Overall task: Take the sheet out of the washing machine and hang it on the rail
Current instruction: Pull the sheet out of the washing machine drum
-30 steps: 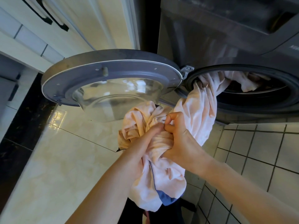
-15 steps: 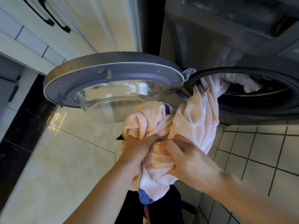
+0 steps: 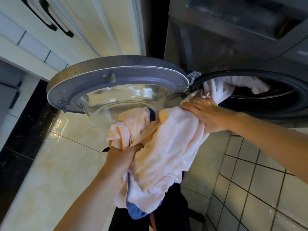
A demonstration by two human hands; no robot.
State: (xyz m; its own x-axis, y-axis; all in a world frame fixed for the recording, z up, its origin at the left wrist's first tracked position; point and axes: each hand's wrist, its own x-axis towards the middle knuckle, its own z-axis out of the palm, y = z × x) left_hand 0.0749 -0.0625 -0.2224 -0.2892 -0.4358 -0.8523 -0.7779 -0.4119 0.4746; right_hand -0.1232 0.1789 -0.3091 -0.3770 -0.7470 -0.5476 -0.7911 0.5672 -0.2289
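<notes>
My right grip (image 3: 205,114) has left the bundle and gone up to 2 o'clock, where it closes round the pink sheet (image 3: 166,147) at the mouth of the washing machine (image 3: 250,52). I judge this a fresh hold for another pull. My left grip (image 3: 123,157), near centre, clutches the gathered part. One end lies inside the drum (image 3: 280,95). The open door (image 3: 116,80) sits at 11 o'clock, cream floor tiles (image 3: 50,172) at 8, grey tiles (image 3: 250,189) at 4, white cabinets (image 3: 75,22) at 10. I see no rail.
</notes>
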